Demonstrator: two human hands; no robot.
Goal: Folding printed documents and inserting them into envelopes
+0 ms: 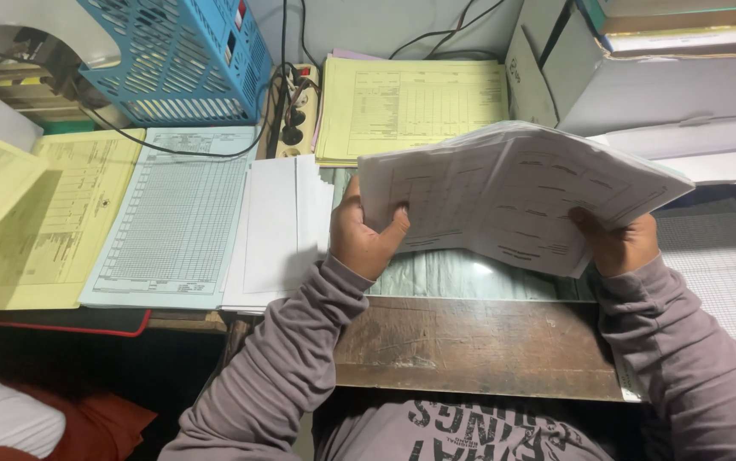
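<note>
I hold a thick stack of white printed forms [513, 192] raised above the wooden desk [470, 341], its pages bowed upward. My left hand [363, 235] grips the stack's left edge, thumb on top. Gripping the lower right edge is my right hand [619, 243], its thumb pressed on the top sheet. Both arms wear grey long sleeves.
Left of the hands lie a white paper pile [278, 230], a pale blue gridded form [171, 218] and yellow forms [52, 222]. A yellow form stack [410, 107], a power strip [293, 111] and a blue plastic basket [180, 60] sit at the back. Cardboard boxes [641, 85] stand right.
</note>
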